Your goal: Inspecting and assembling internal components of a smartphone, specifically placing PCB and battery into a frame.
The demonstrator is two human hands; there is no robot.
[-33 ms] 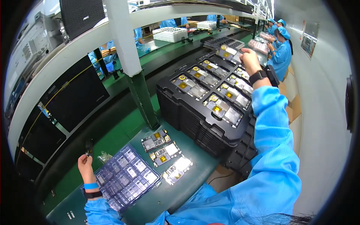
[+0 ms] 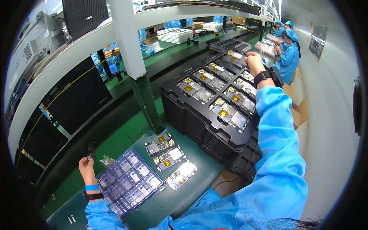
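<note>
My right hand (image 2: 256, 63) is closed on the edge of a circuit board (image 2: 234, 58), over the far end of the top black tray (image 2: 209, 111). Several similar boards with yellow patches and round gold rings lie in the tray's recesses. Low at the left, my left hand (image 2: 87, 171) pinches a narrow dark piece (image 2: 91, 150); its exact kind is unclear. Beside my left wrist sits a clear bluish compartment tray (image 2: 132, 180) with small pieces in its pockets. Three circuit boards (image 2: 168, 158) lie on the green table between that tray and the black stack.
A white and green post (image 2: 132, 57) rises just left of the stacked black trays. Clear plastic trays (image 2: 230, 45) lie beyond the stack. Along the line at far right, co-workers in blue (image 2: 289, 57) are at work. Dark panels (image 2: 82, 96) stand at the left.
The board in my right hand has dropped slightly towards the tray and lies a little flatter. My left hand has barely moved.
</note>
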